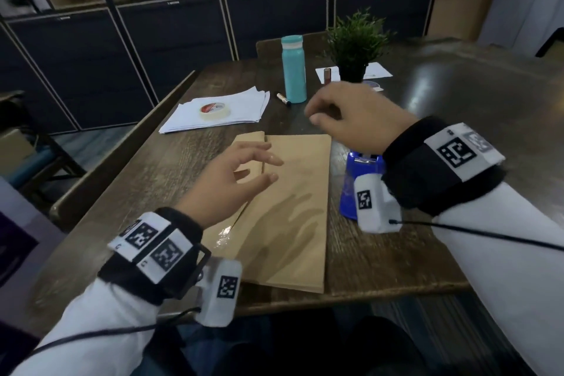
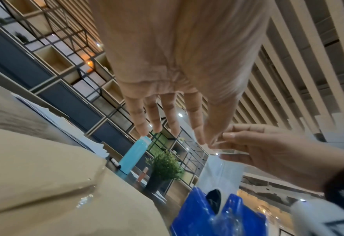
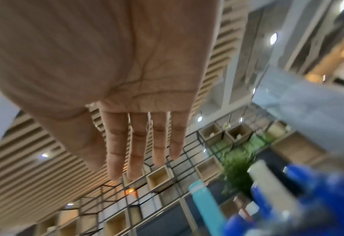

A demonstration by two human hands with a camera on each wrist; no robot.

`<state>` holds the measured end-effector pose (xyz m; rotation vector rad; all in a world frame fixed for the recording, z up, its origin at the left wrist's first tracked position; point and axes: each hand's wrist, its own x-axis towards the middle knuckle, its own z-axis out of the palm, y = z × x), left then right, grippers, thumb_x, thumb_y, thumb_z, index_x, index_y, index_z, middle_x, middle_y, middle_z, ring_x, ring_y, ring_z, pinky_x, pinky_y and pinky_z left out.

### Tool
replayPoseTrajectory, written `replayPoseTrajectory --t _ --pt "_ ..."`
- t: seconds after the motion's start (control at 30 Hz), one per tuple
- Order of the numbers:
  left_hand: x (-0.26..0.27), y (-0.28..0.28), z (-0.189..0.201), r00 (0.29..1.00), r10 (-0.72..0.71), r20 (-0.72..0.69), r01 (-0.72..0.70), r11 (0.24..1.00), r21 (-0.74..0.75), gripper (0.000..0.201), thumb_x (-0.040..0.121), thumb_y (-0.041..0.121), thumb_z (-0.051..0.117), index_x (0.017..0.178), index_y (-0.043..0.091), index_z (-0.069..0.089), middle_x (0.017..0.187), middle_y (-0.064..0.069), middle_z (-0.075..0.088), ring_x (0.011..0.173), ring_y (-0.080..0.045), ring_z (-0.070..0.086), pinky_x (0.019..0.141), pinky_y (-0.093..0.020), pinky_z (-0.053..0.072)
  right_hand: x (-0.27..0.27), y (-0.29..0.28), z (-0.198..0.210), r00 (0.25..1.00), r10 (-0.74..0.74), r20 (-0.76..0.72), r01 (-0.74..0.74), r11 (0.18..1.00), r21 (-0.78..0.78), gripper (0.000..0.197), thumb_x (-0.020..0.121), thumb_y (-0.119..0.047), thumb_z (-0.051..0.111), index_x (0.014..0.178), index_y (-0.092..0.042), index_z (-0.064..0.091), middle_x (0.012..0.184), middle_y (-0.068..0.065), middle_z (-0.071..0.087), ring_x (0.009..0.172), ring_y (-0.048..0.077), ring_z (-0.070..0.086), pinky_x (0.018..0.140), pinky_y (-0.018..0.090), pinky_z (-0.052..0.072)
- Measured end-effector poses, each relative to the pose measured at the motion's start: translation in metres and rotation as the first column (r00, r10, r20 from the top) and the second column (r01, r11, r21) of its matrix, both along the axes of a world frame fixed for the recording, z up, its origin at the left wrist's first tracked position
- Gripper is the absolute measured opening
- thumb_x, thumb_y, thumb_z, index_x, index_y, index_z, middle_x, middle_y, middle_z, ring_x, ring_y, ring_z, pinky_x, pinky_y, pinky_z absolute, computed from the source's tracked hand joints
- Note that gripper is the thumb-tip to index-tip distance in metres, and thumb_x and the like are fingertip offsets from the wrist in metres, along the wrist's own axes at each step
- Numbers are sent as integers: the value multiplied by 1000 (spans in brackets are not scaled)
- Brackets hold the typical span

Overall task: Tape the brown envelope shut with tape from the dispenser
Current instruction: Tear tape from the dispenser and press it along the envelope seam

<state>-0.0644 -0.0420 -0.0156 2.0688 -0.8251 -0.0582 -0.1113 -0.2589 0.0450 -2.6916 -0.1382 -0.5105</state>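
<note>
The brown envelope (image 1: 290, 207) lies flat along the middle of the wooden table (image 1: 396, 253), its flap edge on the left. A glossy strip of clear tape (image 1: 225, 233) lies on that flap edge. My left hand (image 1: 276, 168) hovers over the flap with relaxed, spread fingers and holds nothing. The blue tape dispenser (image 1: 348, 192) stands against the envelope's right edge. My right hand (image 1: 312, 114) is above and beyond it, fingers curled. In the left wrist view a clear tape strip (image 2: 221, 172) rises from the dispenser (image 2: 199, 220) to my right hand's (image 2: 225, 146) thumb and forefinger.
Beyond the envelope stand a teal bottle (image 1: 293, 69) and a potted plant (image 1: 355, 43), with a marker (image 1: 283, 98) beside the bottle. A stack of white paper (image 1: 244, 107) with a masking tape roll (image 1: 214, 110) on it lies at the far left. The table's front edge runs just below the envelope.
</note>
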Motion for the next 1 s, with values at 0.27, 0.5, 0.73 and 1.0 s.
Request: replayPoseTrajectory --t 0.27,0.5,0.73,1.0 --pt "0 34 -4 999 34 34 -35 999 22 22 84 25 70 100 40 69 132 15 51 122 -2 49 108 -34 39 9 56 -22 936 268 -229 -214 948 234 27 87 -39 64 108 -23 68 111 -14 64 108 5 57 78 13 40" --pt "-2 48 -6 997 71 36 -72 997 20 22 83 27 70 100 41 69 130 16 52 122 1 48 109 -39 39 18 76 -30 962 254 -100 -218 935 279 6 85 -28 66 85 -23 70 99 -10 68 101 9 60 89 35 50" --pt "-1 57 -9 996 77 36 -78 997 23 26 87 30 64 99 53 64 128 14 53 121 -3 50 107 -42 42 21 89 -38 969 228 93 -235 969 72 7 86 -29 64 85 -23 68 96 -11 57 96 10 56 87 35 48" --pt "13 80 0 985 167 -47 -124 867 482 26 95 35 52 119 37 61 115 14 61 108 -7 57 95 -29 41 24 101 -40 986 140 95 -159 956 248 10 89 -26 62 80 -23 63 86 -14 58 87 5 55 77 22 44"
